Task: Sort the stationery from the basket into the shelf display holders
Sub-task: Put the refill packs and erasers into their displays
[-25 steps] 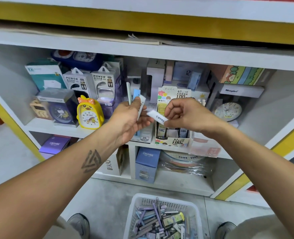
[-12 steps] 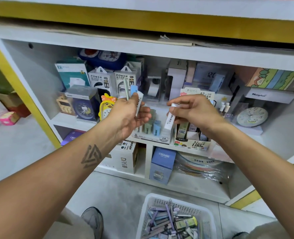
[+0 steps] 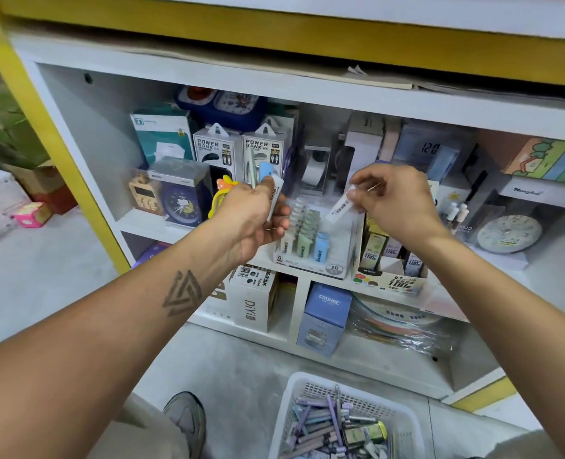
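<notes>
My left hand (image 3: 251,217) grips a small bunch of lead cases (image 3: 266,178), white, blue and pale green, in front of the shelf. My right hand (image 3: 393,197) pinches one white lead case (image 3: 339,208), tilted, just above the clear 2B display holder (image 3: 334,268). That holder carries rows of green, blue and white cases. Beside it on the right stands a cardboard display box (image 3: 390,283) marked 100 with more cases. A white basket (image 3: 311,389) of mixed stationery sits on the floor below.
The shelf holds power bank boxes (image 3: 219,150), a blue clock box (image 3: 181,197), a yellow chick clock (image 3: 223,190) and a round clock (image 3: 508,233). Below sit a DIY box (image 3: 253,303) and a blue box (image 3: 324,316). My shoe (image 3: 186,419) is left of the basket.
The view has shifted left and closer. My right hand has raised its white case and tilted it over the 2B holder. My left hand keeps its bunch.
</notes>
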